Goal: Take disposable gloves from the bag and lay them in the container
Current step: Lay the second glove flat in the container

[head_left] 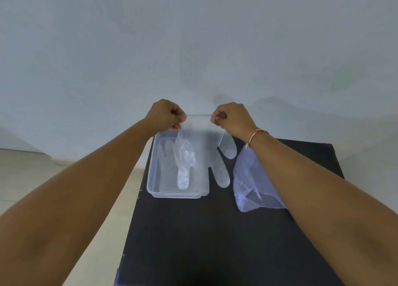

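Note:
A clear disposable glove (pixel 221 167) hangs stretched by its cuff between my two hands, fingers pointing down toward me. My left hand (pixel 165 114) pinches the cuff's left corner and my right hand (pixel 231 116) pinches the right corner. The glove hangs above the far end of a clear plastic container (pixel 151 178) on the black table. Its left fingers dangle over the container and its right fingers hang past the container's right side. A bluish plastic bag (pixel 252 182) lies to the right of the container, partly behind my right forearm.
The black table (pixel 204 232) is narrow, with its left edge close to the container. A pale floor (pixel 25 178) lies to the left and a plain light wall stands behind. My right wrist wears a red and white thread band (pixel 256 135).

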